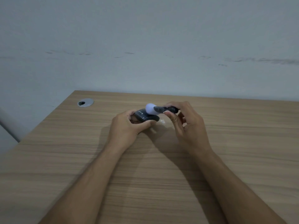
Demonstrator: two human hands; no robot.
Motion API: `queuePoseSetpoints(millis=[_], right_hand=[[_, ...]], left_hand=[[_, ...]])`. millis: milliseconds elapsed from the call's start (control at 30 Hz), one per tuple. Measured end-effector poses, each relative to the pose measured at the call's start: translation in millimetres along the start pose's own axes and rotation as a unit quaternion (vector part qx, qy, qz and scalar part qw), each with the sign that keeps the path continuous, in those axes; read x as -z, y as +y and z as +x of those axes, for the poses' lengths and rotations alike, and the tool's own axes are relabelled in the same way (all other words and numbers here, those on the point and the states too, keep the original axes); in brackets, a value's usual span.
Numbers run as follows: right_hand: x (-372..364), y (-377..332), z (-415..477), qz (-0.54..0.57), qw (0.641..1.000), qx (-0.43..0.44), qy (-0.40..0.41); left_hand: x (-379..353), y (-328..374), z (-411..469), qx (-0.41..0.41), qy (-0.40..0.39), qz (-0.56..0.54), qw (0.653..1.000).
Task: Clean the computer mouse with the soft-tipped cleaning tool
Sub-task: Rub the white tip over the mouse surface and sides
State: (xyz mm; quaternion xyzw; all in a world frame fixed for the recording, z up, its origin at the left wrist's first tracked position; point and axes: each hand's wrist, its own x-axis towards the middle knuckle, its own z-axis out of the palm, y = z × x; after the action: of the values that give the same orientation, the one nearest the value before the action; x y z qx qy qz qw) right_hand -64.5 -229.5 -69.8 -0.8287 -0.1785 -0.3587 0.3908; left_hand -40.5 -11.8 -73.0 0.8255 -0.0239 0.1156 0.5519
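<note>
Under the right grip's (182, 120) tool tip (150, 109), mouse (145, 116).

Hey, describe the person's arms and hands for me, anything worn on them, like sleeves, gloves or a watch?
Nothing worn shows: the left hand and right hand are bare, without gloves, and no rings can be made out. Both forearms are bare to the frame's bottom edge, with no sleeves, watch or bracelet visible.

Our bare forearms reach forward; our left hand (127, 125) curls closed, palm down, and our right hand (186, 122) pinches thumb against fingers.
</note>
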Motion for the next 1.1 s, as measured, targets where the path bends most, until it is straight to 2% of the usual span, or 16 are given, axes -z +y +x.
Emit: queuePoseSetpoints(millis=[133,333,567,767,933,1100], right_hand=[[-5,-4,-4,0.003,0.998,0.046,-0.048],[2,5,3,-0.062,0.997,0.026,0.023],[-11,-18,-2,-0.043,0.994,0.085,-0.047],[-3,-2,0,-0.079,0.996,0.026,0.011],[-9,-12,-3,-0.061,0.996,0.06,-0.038],[-4,4,1,-0.091,0.996,0.022,-0.004]], left_hand=[[-3,-2,2,0.022,-0.018,-0.041,0.999],[-1,-4,3,0.043,-0.022,-0.07,0.996],[-2,0,0,0.045,-0.022,-0.065,0.997],[2,-3,2,0.06,-0.012,-0.073,0.995],[-1,2,1,0.06,-0.006,-0.046,0.997],[4,1,0,0.058,-0.003,-0.064,0.996]])
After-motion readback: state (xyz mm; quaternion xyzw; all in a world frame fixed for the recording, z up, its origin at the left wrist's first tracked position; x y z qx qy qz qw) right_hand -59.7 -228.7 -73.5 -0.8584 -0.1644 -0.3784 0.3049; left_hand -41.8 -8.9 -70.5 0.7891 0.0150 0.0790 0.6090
